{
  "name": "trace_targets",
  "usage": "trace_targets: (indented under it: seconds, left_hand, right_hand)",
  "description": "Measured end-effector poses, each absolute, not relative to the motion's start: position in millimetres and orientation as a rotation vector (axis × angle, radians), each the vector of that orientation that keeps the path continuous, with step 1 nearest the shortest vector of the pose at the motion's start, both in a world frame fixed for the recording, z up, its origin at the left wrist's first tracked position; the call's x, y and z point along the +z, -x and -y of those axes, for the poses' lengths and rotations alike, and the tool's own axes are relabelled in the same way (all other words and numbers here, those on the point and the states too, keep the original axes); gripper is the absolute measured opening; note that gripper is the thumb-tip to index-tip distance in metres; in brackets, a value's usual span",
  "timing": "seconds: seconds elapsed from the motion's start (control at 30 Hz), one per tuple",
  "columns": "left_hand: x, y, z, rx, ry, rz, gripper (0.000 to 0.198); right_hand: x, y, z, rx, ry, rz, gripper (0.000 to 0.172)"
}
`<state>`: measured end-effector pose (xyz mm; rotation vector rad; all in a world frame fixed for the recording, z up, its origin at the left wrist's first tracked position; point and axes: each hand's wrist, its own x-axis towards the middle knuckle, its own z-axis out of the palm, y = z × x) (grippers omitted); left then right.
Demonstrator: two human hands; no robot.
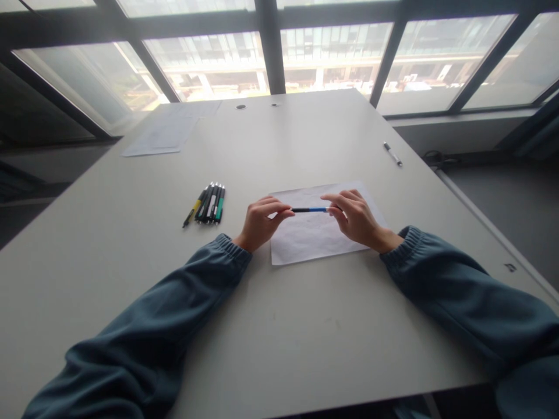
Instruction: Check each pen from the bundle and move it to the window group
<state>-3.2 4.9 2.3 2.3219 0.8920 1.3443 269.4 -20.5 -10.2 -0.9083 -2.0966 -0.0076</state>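
A blue and black pen (311, 210) is held level between my two hands, over a white sheet of paper (301, 247). My left hand (264, 220) pinches its black end between thumb and fingers. At the blue end, my right hand (353, 216) grips it with thumb and fingers, the index finger lifted a little above it. The pen's two tips are hidden by my fingers. Left of my left hand lies a row of several pens (212, 203) with black, green, white and yellow parts, side by side on the table.
The white table (227, 326) runs toward large windows at the back. A single white and black pen (393, 155) lies near its right edge. More paper (159, 134) lies at the back left. A round cable hole (241, 107) shows near the far edge.
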Motion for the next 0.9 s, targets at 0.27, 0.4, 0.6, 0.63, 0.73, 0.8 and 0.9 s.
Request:
trace_targets:
  seconds: [0.27, 0.4, 0.6, 0.63, 0.73, 0.8, 0.9]
  left_hand:
    - [3.8, 4.9, -4.6, 1.371, -2.385, -0.847, 0.027]
    - [3.2, 5.5, -5.5, 1.386, -2.319, -0.963, 0.033]
    - [1.4, 7.6, -5.8, 1.364, -2.329, -0.893, 0.035]
    - [0.6, 7.7, -5.7, 1.337, -2.337, -0.866, 0.036]
    - [-2.6, 8.3, -6.1, 1.269, -2.333, -0.851, 0.045]
    - [-4.5, 9.2, -7.0, 1.267, -2.292, -0.923, 0.05]
    - [-6.3, 10.9, -8.2, 1.29, -2.219, -1.06, 0.053]
  right_hand:
    - [-4.2, -266.0, 24.2, 0.057, 0.921, 2.047, 0.021]
    - [1.9, -256.7, 31.5, 0.412, 0.968, 1.755, 0.021]
    - [-0.1, -250.2, 30.4, 1.038, 0.897, 1.315, 0.032]
    - [-1.5, -250.1, 28.7, 1.076, 0.892, 1.28, 0.032]
    - [-2.6, -250.1, 23.9, 1.151, 0.853, 1.195, 0.032]
    - [-0.3, -250.9, 21.7, 1.223, 0.813, 1.122, 0.033]
    - [5.3, -254.0, 19.8, 1.295, 0.779, 1.057, 0.039]
